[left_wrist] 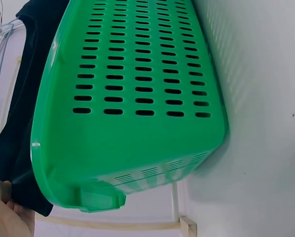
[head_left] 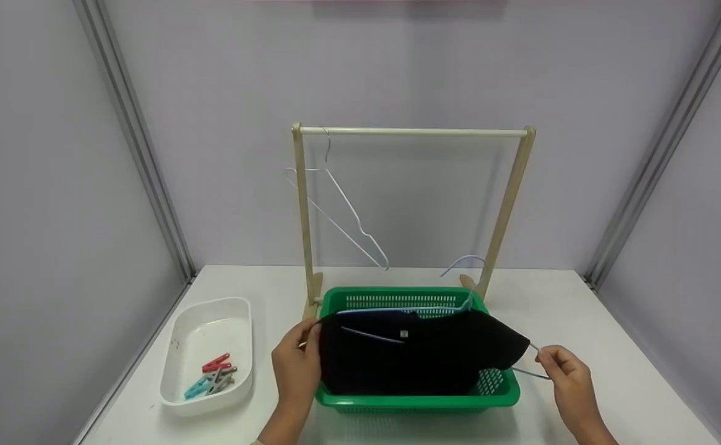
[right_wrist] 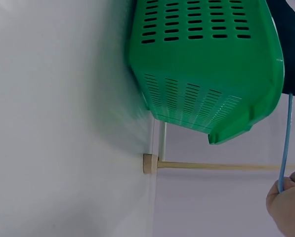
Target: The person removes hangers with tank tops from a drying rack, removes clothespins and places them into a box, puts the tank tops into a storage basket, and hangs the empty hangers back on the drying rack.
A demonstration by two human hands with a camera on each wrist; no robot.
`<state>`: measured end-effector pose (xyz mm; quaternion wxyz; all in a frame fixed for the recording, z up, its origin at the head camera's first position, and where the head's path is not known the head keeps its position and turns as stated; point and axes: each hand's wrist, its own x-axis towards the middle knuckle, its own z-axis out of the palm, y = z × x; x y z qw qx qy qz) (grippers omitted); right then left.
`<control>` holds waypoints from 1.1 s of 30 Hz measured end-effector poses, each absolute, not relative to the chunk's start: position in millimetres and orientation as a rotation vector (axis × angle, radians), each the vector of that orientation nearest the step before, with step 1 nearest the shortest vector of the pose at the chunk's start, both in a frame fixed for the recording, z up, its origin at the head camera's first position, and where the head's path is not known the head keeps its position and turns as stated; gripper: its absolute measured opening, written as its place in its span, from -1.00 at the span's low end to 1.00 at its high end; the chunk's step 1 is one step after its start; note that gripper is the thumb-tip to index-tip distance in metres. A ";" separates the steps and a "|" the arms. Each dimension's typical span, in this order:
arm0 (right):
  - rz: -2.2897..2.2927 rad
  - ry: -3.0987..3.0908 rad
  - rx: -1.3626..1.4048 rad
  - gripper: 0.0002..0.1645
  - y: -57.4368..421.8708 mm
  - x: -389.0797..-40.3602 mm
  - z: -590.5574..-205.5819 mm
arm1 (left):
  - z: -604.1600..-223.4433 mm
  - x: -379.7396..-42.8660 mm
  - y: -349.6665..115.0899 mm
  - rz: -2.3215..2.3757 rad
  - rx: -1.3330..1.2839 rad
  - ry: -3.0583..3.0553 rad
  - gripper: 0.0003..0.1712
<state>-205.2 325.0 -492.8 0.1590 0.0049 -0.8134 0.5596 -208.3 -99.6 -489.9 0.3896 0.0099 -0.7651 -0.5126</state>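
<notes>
A black garment (head_left: 410, 364), which looks like a shirt with a small pale label, is spread above the green basket (head_left: 419, 401). My left hand (head_left: 297, 364) pinches the garment's left edge; in the left wrist view the fingers hold the dark cloth beside the basket's rim. Through the garment runs a light blue hanger (head_left: 397, 308), its hook pointing up at the back right. Out of the right sleeve sticks the hanger's end, and my right hand (head_left: 569, 383) pinches it. In the right wrist view the blue hanger wire (right_wrist: 287, 143) leads from the cloth into the fingers.
Behind the basket stands a wooden rack (head_left: 410, 131) with a white hanger (head_left: 357, 222) hooked on its bar at the left. To the left, a white tray (head_left: 206, 315) holds several clothespins (head_left: 215, 378) in red, blue and grey. Grey walls enclose the white table (head_left: 558, 296).
</notes>
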 end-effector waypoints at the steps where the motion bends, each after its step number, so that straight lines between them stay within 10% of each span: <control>1: 1.603 -2.318 0.017 -0.68 325.5 -205.2 -492.8 | -490.4 -208.4 -99.8 -1.309 0.035 -1.944 -0.89; 33: 1.592 -2.241 0.043 -0.70 322.6 -206.5 -495.2 | -512.0 -213.1 -97.3 -1.295 0.170 -2.184 -0.95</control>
